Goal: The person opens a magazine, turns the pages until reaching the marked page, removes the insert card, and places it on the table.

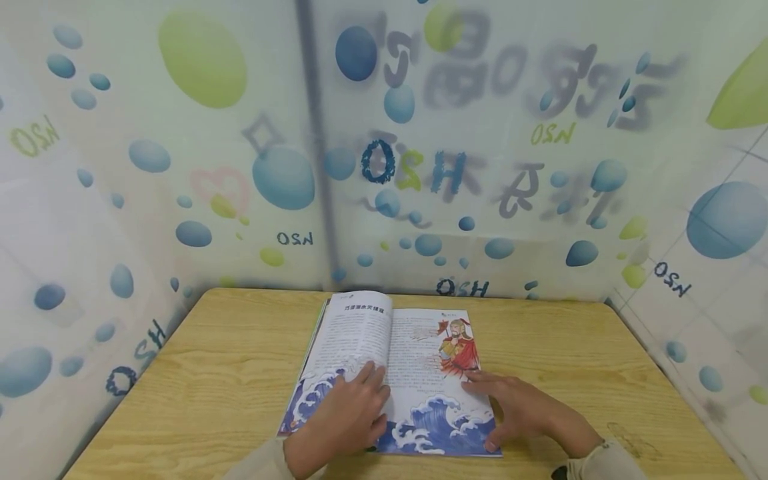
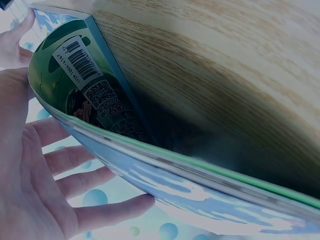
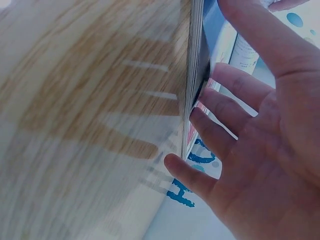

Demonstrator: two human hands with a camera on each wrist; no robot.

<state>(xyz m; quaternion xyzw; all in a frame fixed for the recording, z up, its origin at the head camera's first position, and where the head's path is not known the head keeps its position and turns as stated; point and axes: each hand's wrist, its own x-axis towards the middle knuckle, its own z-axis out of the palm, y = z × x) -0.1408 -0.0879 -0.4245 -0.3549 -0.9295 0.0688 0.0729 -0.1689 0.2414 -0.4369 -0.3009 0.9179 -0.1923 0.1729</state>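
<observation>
An open magazine (image 1: 414, 360) lies on the wooden table, with text, blue waves and a red-robed warrior on its pages. My left hand (image 1: 351, 410) rests on the lower left page near the spine, fingers extended. In the left wrist view, the green back cover (image 2: 50, 85) bends up off the table and shows a barcode (image 2: 79, 61). At the magazine's right edge is my right hand (image 1: 522, 407), its thumb by the lower corner and its fingertips over the page edge. Its fingers (image 3: 220, 135) look nearly straight in the right wrist view, beside the page edges.
The table (image 1: 210, 373) has pale wood grain and extends to both sides of the magazine. Translucent curtains (image 1: 384, 220) printed with blue and green drops and mirrored lettering hang behind it and along both sides. A dark scribble (image 1: 630, 437) marks the table at the right.
</observation>
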